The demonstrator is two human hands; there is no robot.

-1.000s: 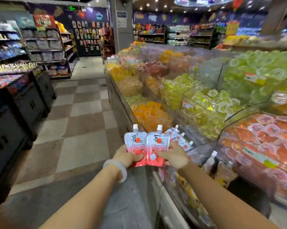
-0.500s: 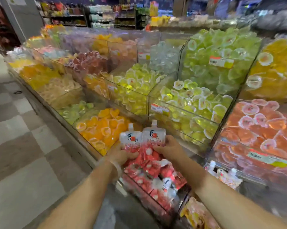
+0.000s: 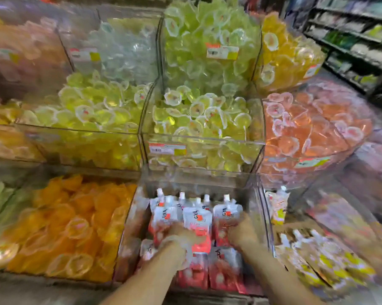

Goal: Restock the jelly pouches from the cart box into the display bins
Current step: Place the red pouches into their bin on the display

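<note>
Clear acrylic display bins fill the view, stepped in rows and packed with coloured jelly. Nearest, both forearms reach down into the front centre bin (image 3: 265, 208), which holds red-and-white jelly pouches (image 3: 226, 213) with white screw caps. The left hand (image 3: 181, 233) is curled around the lower part of one upright pouch (image 3: 197, 225), its wrist wearing a pale band (image 3: 170, 243). The right hand (image 3: 240, 233) lies against the pouches just beside it, blurred by motion, so I cannot tell whether it grips anything. More pouches lie flat beneath the wrists at the bin's front. Left of this bin sits a bin of orange jelly cups (image 3: 71, 225); right of it, yellow-and-white pouches (image 3: 313, 256) lie in the neighbouring bin. Behind stand bins of yellow-green cups (image 3: 199, 119), with peach-coloured cups (image 3: 306, 128) to the right. Farthest back are clear, green and yellow cups, and dark store shelves (image 3: 357, 40) at upper right.
</note>
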